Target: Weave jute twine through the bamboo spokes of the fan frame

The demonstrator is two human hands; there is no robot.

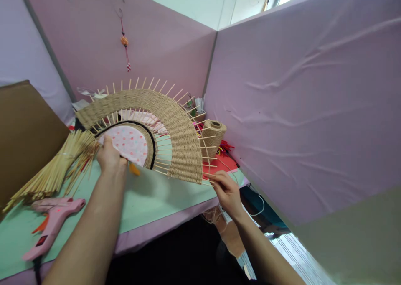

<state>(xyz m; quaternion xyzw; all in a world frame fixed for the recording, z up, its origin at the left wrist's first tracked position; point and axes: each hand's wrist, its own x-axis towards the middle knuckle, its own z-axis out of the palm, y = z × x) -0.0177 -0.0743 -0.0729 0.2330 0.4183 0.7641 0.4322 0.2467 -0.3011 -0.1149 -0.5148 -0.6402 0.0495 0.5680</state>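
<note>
A fan-shaped woven piece (pixel 184 138) is held up above the table, with a wide band of tan twine woven through thin wooden sticks whose tips jut out past the outer edge. At its centre is a half-round patch of white cloth with pink dots (pixel 134 141), bordered by twine and a black line. My left hand (pixel 110 154) grips this patch, thumb on the cloth, other fingers hidden behind. At the right lower corner, my right hand (pixel 226 189) is closed, pinching by the end sticks; a strand of twine (pixel 208 151) runs near its fingertips.
A large twine spool (pixel 214 136) stands behind the fan's right side, near a red sheet (pixel 224 164). On the left lie a bundle of thin sticks (pixel 59 161), a pink glue gun (pixel 56 218) and a brown cardboard panel (pixel 28 138). Pink cloth partitions (pixel 282 109) enclose the table (pixel 147 201).
</note>
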